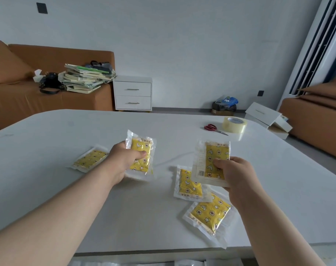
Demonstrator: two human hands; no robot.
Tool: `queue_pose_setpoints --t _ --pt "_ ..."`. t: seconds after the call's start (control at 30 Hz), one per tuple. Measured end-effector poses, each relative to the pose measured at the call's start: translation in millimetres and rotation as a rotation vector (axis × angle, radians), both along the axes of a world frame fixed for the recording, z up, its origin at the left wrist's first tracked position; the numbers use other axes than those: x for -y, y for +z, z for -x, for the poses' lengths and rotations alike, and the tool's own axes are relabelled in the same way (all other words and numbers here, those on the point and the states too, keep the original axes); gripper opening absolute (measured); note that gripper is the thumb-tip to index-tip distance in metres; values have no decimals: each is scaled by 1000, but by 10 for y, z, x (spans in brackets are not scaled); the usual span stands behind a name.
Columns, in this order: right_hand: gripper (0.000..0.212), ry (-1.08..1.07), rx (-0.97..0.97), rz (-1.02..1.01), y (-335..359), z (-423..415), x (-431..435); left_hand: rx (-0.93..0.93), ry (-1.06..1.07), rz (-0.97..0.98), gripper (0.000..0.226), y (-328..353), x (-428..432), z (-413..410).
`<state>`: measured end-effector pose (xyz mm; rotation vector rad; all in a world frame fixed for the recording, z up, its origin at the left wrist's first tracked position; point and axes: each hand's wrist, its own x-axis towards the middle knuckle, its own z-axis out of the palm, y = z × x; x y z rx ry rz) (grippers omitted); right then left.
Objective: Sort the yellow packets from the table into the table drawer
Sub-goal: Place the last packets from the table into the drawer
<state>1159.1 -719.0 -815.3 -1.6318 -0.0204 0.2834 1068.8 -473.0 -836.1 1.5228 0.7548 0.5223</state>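
Observation:
My left hand (123, 160) grips a yellow packet (141, 154) in clear wrap, lifted above the white table (48, 131). My right hand (234, 173) holds another yellow packet (213, 160), thumb on its front, raised over the table. Three more yellow packets lie flat: one at the left (90, 159), one in the middle right (190, 186), one near the front edge (209, 213). The open drawer (144, 263) shows as a strip below the table's front edge, with pale wrapped items in it.
Red-handled scissors (213, 128) and a roll of clear tape (234, 124) sit at the table's far right. Beyond are an orange sofa (13, 96) with stacked books (84, 78), a white nightstand (132, 94), and white boxes (267, 118) on the floor.

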Motion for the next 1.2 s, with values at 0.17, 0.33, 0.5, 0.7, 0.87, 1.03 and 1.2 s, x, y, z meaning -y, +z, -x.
queue_pose_setpoints --t 0.17,0.33,0.5,0.7,0.87,1.03,1.2 --pt "14 53 46 263 -99 45 -76 169 -31 252 34 -84 161 375" --pt "12 103 156 474 -224 108 -213 230 -53 294 40 -231 241 552" --pt "25 162 234 766 -313 129 -353 323 -72 378 44 -311 198 593" --pt "36 291 314 1091 -270 167 -562 393 -98 459 45 -317 139 613" --pt "37 325 297 1064 -236 193 -686 410 -118 466 36 -293 167 626" --pt "17 312 240 911 -215 178 -679 385 -110 489 24 -290 172 634" --pt "40 258 321 813 -353 238 -649 384 -101 521 20 -301 134 648"
